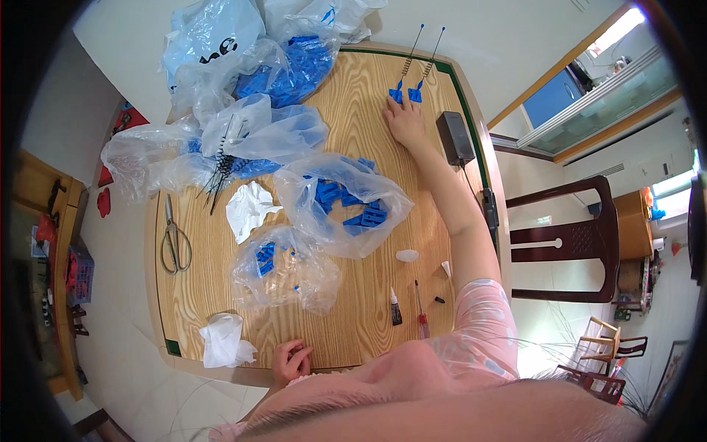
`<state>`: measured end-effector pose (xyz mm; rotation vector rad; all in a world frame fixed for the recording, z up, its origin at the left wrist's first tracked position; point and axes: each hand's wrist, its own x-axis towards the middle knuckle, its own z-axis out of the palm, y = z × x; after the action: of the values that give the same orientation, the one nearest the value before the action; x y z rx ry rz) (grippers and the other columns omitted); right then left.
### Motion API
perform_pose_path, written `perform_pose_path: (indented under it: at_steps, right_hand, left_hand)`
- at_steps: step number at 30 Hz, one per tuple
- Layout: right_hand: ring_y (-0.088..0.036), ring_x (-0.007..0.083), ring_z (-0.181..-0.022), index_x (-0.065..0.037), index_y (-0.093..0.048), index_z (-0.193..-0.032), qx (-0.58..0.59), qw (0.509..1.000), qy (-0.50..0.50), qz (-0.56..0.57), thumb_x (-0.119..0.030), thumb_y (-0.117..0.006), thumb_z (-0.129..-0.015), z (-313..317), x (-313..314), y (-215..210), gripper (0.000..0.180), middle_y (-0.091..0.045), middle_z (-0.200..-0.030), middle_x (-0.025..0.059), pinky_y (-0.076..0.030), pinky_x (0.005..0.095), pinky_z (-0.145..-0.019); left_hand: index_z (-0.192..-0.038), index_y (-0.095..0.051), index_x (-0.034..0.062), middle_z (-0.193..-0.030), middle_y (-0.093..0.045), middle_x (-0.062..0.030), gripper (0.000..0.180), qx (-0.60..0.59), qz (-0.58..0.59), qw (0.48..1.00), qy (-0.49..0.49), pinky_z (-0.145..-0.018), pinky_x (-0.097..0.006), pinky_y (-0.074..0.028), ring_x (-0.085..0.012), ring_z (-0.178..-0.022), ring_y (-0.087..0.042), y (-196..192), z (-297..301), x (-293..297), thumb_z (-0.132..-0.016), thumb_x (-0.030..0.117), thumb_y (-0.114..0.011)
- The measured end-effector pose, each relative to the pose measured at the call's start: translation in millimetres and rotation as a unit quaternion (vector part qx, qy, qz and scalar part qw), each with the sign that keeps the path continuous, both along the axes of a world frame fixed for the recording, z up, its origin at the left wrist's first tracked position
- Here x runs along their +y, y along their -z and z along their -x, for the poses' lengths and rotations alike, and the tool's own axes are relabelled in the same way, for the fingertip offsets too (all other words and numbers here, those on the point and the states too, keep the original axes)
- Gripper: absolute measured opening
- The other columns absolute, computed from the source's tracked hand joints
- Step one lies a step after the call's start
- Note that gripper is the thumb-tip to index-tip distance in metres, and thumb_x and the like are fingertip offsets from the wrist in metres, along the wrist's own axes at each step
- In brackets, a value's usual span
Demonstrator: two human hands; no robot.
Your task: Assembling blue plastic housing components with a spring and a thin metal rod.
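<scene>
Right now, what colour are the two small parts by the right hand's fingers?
Blue parts, each with a thin sprung wire, touching the right hand. Head view.

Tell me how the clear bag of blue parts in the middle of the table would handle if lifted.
The clear bag looks thin and crumpled, so probably floppy. Its loose blue parts would likely slide and bunch at the bottom. The open mouth might spill them.
</scene>
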<state>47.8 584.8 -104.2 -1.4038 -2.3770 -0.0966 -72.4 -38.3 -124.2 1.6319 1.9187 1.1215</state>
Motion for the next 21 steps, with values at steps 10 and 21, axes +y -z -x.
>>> perform_pose_path:
  at_steps: [10,21]
  right_hand:
    - [-0.037,0.0366,-0.131,-0.023,-0.044,-0.138,0.011,1.000,0.001,-0.003,-0.040,-0.047,-0.093,-6,-19,-18,0.048,-0.041,-0.142,0.0174,-0.032,0.0492,-0.106]
    - [-0.057,0.0400,-0.062,-0.004,-0.048,-0.067,0.204,0.973,-0.106,-0.035,-0.016,-0.061,-0.084,-54,-163,-157,0.024,-0.053,-0.060,0.0179,-0.041,0.0462,-0.054]
  left_hand:
    - [-0.089,-0.070,0.0068,-0.097,-0.061,-0.0112,0.026,-0.031,-0.022,0.998,-0.055,-0.061,-0.030,-0.050,-0.0238,-0.078,-0.060,-40,-11,13,-0.067,-0.007,-0.065]
    - [-0.055,-0.033,0.0055,-0.052,-0.036,-0.0106,0.040,0.066,-0.146,0.986,-0.039,-0.045,-0.040,-0.030,-0.0284,-0.045,-0.039,-40,-12,2,-0.078,-0.006,-0.064]
